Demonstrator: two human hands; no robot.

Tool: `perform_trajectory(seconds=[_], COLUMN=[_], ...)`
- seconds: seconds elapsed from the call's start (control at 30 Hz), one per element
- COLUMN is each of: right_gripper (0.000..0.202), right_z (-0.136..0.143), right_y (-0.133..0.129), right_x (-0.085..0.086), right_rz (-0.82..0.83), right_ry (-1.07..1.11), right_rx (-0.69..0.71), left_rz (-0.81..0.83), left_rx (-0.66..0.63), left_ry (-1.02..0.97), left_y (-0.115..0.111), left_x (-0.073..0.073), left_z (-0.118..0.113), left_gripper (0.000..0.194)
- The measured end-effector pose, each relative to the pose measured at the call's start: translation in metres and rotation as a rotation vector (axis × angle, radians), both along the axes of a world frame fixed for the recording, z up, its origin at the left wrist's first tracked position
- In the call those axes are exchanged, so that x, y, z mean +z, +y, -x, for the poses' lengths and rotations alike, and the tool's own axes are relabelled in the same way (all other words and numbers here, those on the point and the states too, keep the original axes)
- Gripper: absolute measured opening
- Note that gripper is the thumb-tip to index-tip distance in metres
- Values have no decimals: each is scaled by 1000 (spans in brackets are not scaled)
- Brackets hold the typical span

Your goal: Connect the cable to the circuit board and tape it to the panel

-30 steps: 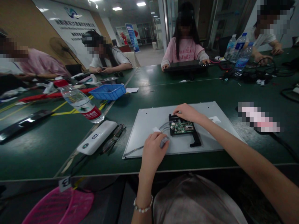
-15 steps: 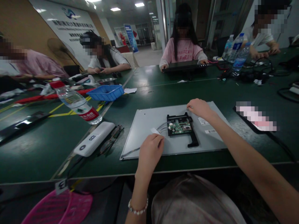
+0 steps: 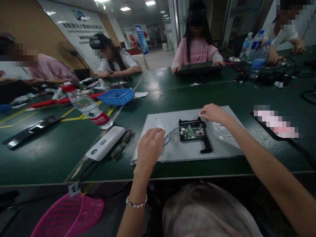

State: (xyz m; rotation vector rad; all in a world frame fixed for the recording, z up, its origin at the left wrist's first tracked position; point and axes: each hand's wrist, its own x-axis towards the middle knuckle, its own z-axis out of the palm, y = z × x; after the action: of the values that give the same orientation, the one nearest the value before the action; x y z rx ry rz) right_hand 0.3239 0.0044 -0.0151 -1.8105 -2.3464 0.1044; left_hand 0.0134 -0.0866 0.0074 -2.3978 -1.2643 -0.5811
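A flat grey panel (image 3: 172, 156) lies on the table, with a green circuit board (image 3: 192, 132) in a black bracket (image 3: 206, 144) on its upper face. Thin grey cables (image 3: 170, 135) curve from the board's left side to my left hand (image 3: 151, 144), whose closed fingers appear to grip them above the panel's left part. A pale strip (image 3: 160, 123) shows just beyond those fingertips. My right hand (image 3: 214, 114) is over the panel's far edge, thumb and fingers pinched together. A tiny whitish bit shows at its fingertips, too small to name.
Left of the panel lie glasses (image 3: 121, 144), a white power bank (image 3: 106, 143) and a tilted water bottle (image 3: 90, 108). A blue basket (image 3: 117, 97) is farther back. At right lies a phone (image 3: 275, 125) with a cable. Several people sit around the green table (image 3: 170, 97).
My left hand has moved up and slightly left, and the cables now bend up toward it. My right hand stays pinched at the far edge. The whole view has shifted slightly.
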Motion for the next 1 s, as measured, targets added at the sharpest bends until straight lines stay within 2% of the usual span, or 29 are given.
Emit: perform_trajectory(seconds=[0.1, 0.17, 0.23, 0.37, 0.43, 0.5, 0.57, 0.67, 0.73, 0.8, 0.9, 0.97, 1.0], right_gripper=[27, 27, 27, 27, 27, 26, 27, 33, 36, 33, 34, 38, 43], right_z=[0, -1, -1, -1, 0, 3, 7, 22, 44, 76, 138, 178, 195], right_y=[1, 1, 2, 2, 1, -1, -4, -14, -26, -42, -74, -100, -113], right_x=[0, 0, 0, -3, -4, -3, 1, 14, 25, 33, 39, 42, 44], right_rz=[14, 12, 11, 2, -23, -85, -167, -291, -359, -349, -273, -230, -206], right_ry=[-10, -11, -8, 12, 21, 65, 128, 229, 319, 317, 289, 241, 213], right_rx=[7, 15, 12, -4, -18, -28, -33, 7, 124, 272, 811, 1101, 1197], left_rz=[163, 226, 242, 240, 266, 324, 399, 465, 447, 438, 441, 441, 439], left_rx=[63, 109, 132, 119, 111, 62, 19, 5, 26, 36, 40, 36, 31], left_ry=[120, 145, 131, 105, 139, 134, 75, -3, -33, -57, -78, -85, -86], left_y=[6, 7, 5, 8, 21, 43, 68, 97, 107, 111, 114, 117, 118], left_x=[-12, -14, -8, 15, 25, 29, 25, 9, -5, -18, -32, -36, -36], left_z=[1, 1, 0, -16, -31, -48, -66, -85, -92, -93, -90, -87, -86], left_gripper=[18, 19, 20, 26, 27, 25, 24, 22, 23, 22, 20, 19, 19])
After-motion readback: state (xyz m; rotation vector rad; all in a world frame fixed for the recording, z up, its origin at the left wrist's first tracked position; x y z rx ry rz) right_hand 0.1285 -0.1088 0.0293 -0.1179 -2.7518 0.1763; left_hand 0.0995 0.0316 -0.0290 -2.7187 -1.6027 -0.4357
